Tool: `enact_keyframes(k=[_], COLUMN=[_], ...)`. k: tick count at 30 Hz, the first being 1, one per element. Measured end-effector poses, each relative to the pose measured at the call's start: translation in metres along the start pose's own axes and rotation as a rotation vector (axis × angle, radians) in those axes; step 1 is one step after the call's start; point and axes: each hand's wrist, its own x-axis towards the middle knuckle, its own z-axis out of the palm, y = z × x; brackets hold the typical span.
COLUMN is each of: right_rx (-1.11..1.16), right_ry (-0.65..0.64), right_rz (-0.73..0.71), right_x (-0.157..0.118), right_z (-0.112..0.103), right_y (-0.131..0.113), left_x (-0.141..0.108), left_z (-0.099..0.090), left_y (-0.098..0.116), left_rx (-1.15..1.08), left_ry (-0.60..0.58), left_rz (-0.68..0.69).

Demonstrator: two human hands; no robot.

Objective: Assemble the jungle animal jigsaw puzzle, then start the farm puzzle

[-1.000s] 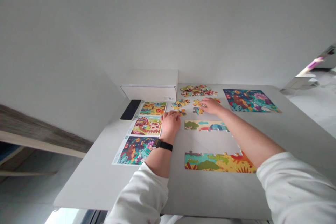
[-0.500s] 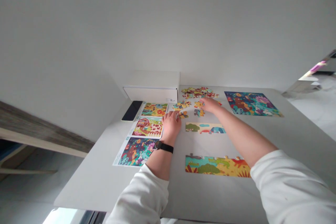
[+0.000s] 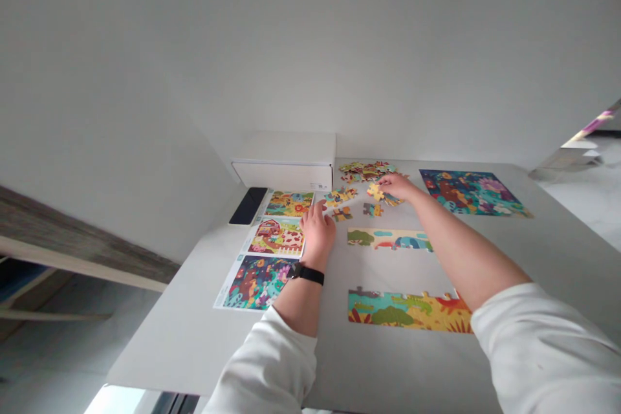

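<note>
My right hand (image 3: 396, 186) pinches a yellow puzzle piece (image 3: 374, 191) above the table, with a few loose pieces just below its fingers. My left hand (image 3: 317, 228) rests with fingers apart at the right edge of the picture sheet (image 3: 227, 281), beside small loose pieces (image 3: 342, 214). A teal and yellow piece (image 3: 372, 209) lies between the hands. Nearer to me are two joined puzzle strips: an upper one (image 3: 388, 239) with a blue elephant, and a lower one (image 3: 407, 312) with a crocodile and a tree. My right forearm hides part of their right ends.
A pile of mixed pieces (image 3: 369, 171) lies at the back, next to a white box (image 3: 286, 174). A black phone (image 3: 248, 206) is left of the sheet. One dark blue assembled puzzle (image 3: 473, 193) lies at the back right. The grey table (image 3: 179, 330) meets a wall behind.
My right hand has lifted a yellow piece slightly and shifted a little right. My left hand's fingers have opened away from the loose pieces. The whole view has shifted slightly.
</note>
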Motion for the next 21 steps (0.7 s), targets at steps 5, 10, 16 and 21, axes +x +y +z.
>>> enact_keyframes(k=[5,10,16,21], right_rx=[-0.224,-0.263,-0.341,-0.350], right_ry=[0.160,0.130,-0.086,-0.065], right_rz=[-0.012,-0.318,-0.472,-0.378], right_x=[-0.008,-0.015,-0.024,-0.032], right_z=[0.004,0.038,0.063,0.051], right_y=[-0.018,-0.064,-0.086,-0.068], left_x=[0.001,0.000,0.002,0.002], left_z=[-0.003,-0.001,0.000,0.001], left_y=[0.000,-0.002,-0.006,-0.005], left_rx=[0.012,0.024,-0.010,-0.024], left_ry=[-0.003,-0.010,0.001,-0.008], left_rz=[-0.046,-0.043,-0.048,-0.052])
